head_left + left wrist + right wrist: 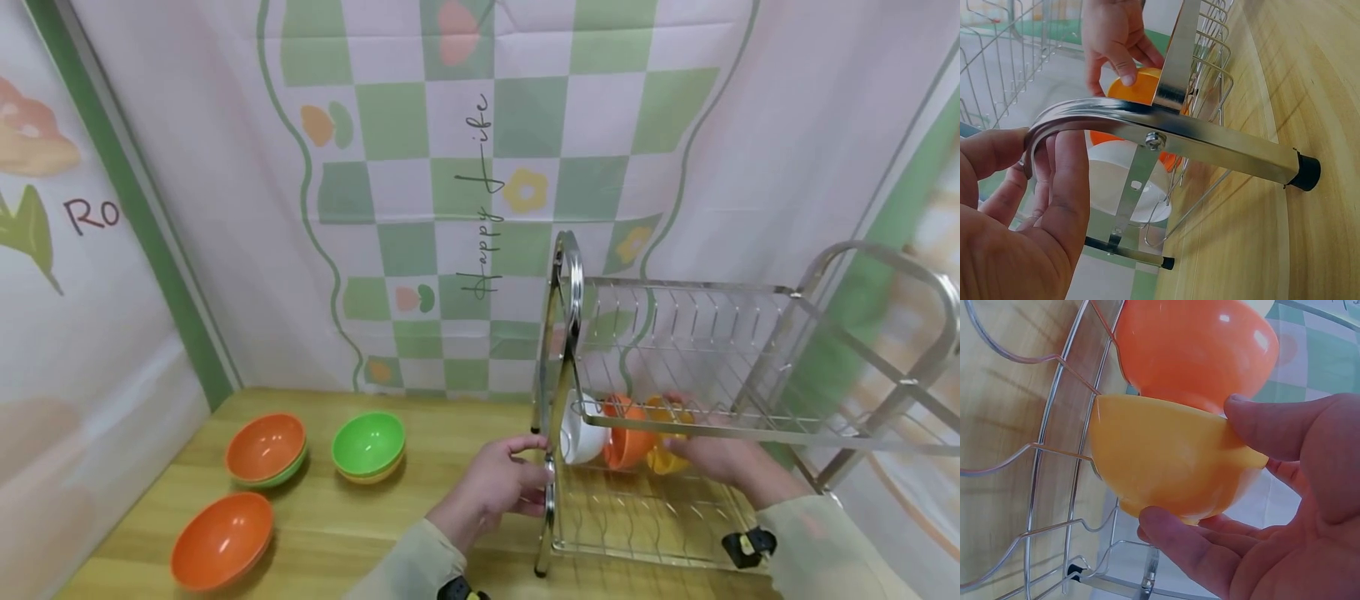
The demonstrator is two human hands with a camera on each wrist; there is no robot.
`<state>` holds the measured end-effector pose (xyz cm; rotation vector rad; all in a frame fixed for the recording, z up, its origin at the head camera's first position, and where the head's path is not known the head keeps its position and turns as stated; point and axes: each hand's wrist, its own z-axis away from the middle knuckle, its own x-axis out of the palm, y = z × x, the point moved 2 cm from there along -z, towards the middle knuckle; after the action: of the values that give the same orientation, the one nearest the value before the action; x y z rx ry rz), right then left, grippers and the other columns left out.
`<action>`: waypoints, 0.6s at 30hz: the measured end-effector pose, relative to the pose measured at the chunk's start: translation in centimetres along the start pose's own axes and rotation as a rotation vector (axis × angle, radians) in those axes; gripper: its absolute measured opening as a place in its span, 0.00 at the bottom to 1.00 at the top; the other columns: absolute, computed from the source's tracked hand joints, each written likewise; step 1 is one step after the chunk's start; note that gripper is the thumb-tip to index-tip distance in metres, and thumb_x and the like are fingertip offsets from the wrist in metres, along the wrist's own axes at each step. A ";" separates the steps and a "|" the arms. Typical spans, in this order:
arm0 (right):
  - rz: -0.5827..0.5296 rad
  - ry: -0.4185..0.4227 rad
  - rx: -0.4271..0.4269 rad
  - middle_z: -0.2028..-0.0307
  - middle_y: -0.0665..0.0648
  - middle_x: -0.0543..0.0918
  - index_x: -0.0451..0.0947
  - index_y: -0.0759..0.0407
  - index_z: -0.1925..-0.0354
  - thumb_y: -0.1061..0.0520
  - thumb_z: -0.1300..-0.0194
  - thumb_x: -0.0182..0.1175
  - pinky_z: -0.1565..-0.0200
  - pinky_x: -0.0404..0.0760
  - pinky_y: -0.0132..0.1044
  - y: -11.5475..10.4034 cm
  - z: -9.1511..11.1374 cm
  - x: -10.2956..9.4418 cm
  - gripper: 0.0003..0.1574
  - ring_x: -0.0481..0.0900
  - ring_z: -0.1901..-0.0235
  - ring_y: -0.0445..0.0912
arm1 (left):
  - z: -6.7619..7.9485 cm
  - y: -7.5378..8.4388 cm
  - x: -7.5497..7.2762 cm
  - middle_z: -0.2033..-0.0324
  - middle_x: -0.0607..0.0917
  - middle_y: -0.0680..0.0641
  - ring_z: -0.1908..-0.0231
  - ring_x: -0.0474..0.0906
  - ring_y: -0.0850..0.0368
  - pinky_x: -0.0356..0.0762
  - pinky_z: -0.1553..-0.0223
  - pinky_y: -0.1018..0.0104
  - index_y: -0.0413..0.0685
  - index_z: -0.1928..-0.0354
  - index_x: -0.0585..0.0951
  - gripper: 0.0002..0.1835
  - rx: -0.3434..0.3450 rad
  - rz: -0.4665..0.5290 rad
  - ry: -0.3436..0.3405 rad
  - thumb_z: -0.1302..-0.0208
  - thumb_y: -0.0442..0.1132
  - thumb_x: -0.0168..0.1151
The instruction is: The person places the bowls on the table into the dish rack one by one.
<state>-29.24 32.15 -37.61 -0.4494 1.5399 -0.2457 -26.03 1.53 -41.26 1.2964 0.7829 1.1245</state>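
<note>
My left hand (501, 483) grips the near left side frame of a two-tier metal dish rack (1222, 140), its thumb and fingers curled round the chrome tube. Inside the lower tier, my right hand (716, 457) holds a yellow bowl (1166, 459) between thumb and fingers. The bowl stands on its side against the wire slots. Beside it, an orange bowl (1194, 347) sits on edge in the rack. A white bowl (581, 433) is on edge farther left, closest to the side frame. The upper tier's front rail partly covers these bowls in the head view.
On the wooden table (360, 533) to the left, an orange bowl (262, 446) rests in a green one. A green bowl (369, 442) is stacked on a yellow one. Nearer stands a single orange bowl (225, 542). A checked cloth (461, 192) hangs behind.
</note>
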 end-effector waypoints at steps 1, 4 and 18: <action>0.004 0.005 -0.003 0.36 0.82 0.62 0.52 0.70 0.27 0.53 0.35 0.65 0.51 0.71 0.72 0.0 0.0 0.0 0.49 0.66 0.44 0.77 | 0.0 0.0 0.0 0.70 0.83 0.42 0.78 0.81 0.52 0.86 0.76 0.59 0.51 0.46 0.83 0.23 0.001 -0.001 0.000 0.43 0.24 0.66; 0.010 0.024 -0.028 0.36 0.81 0.63 0.53 0.72 0.28 0.54 0.35 0.66 0.50 0.71 0.72 0.1 0.0 0.1 0.49 0.67 0.44 0.77 | 0.0 0.0 0.1 0.70 0.83 0.42 0.78 0.81 0.52 0.86 0.76 0.59 0.50 0.46 0.83 0.23 0.001 -0.001 0.003 0.43 0.24 0.66; 0.070 0.026 -0.033 0.35 0.85 0.56 0.43 0.72 0.25 0.42 0.30 0.59 0.48 0.66 0.77 0.0 1.6 -0.3 0.55 0.62 0.43 0.81 | 0.1 0.3 0.1 0.70 0.84 0.41 0.78 0.81 0.52 0.86 0.75 0.59 0.51 0.47 0.84 0.22 -0.008 -0.007 -0.005 0.43 0.24 0.66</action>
<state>-27.62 32.51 -37.36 -0.4188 1.5841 -0.1726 -25.93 1.57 -40.97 1.2885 0.7780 1.1180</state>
